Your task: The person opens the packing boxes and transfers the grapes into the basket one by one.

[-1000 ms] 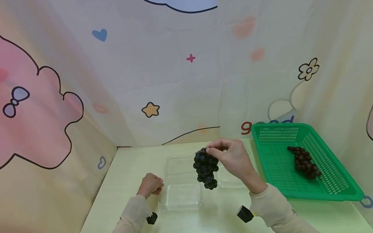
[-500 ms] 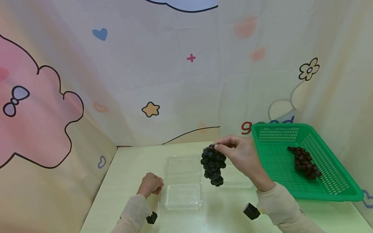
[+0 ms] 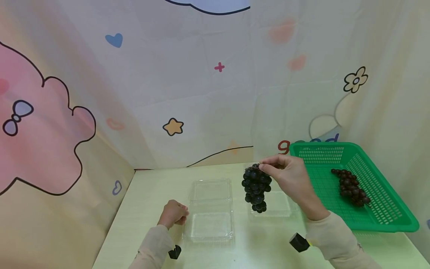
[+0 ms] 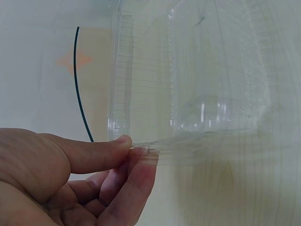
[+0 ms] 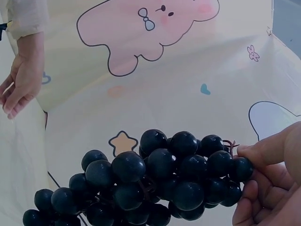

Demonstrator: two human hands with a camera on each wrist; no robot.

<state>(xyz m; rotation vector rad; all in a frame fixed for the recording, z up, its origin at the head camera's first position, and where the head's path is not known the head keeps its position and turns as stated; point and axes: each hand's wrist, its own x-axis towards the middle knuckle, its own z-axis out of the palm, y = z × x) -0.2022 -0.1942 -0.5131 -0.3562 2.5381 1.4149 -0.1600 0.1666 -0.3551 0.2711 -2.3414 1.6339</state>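
Hanging from my right hand [image 3: 292,177] is a bunch of dark grapes [image 3: 256,186], pinched at its stem end between thumb and fingers. In the right wrist view the grapes [image 5: 160,174] spread across the lower half, with the thumb at the reddish stem. My left hand [image 3: 174,213] pinches the left edge of a clear plastic clamshell box [image 3: 209,224], which lies opened out on the table. The left wrist view shows thumb and index finger gripping the rim of the clear box [image 4: 188,122]. Behind and below the hanging grapes is a second clear plastic box [image 3: 275,209].
To the right stands a green plastic basket [image 3: 312,201] holding a bunch of reddish-brown grapes [image 3: 352,186]. A pale table [image 3: 141,190] meets a printed curtain [image 3: 208,97] at the back. A black wrist device [image 3: 299,243] sits below the right sleeve.
My right hand has carried the dark grapes to the right, away from above the left clear box, and slightly upward. My left hand has stayed at the box's edge.
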